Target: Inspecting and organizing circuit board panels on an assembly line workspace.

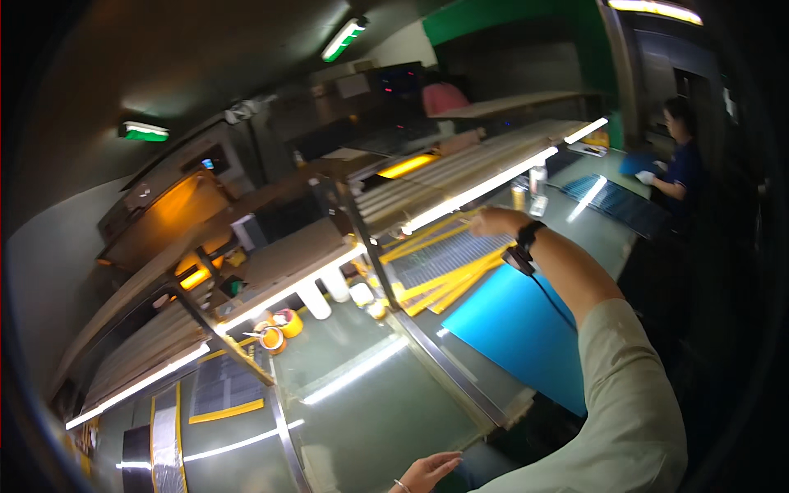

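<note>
My right arm stretches far across the bench, a black band and a small corded device on its wrist. At its end my right hand (496, 221) is over the far part of a dark striped panel (450, 258) edged in yellow; its fingers look curled, and what they hold, if anything, is too blurred to make out. Under that forearm lies a smooth blue sheet (518, 333), partly covered by the arm. Low in the view, my left hand (433, 472) is by the near edge of the glossy table (370, 419), fingers stretched out and holding nothing.
A shelf with bright tube lights (485, 193) runs above the bench. Orange tape rolls (279, 329), white rolls (313, 297) and a clear bottle (538, 185) stand beneath it. At the right, a person in dark clothes (682, 168) works beside another dark panel (612, 205).
</note>
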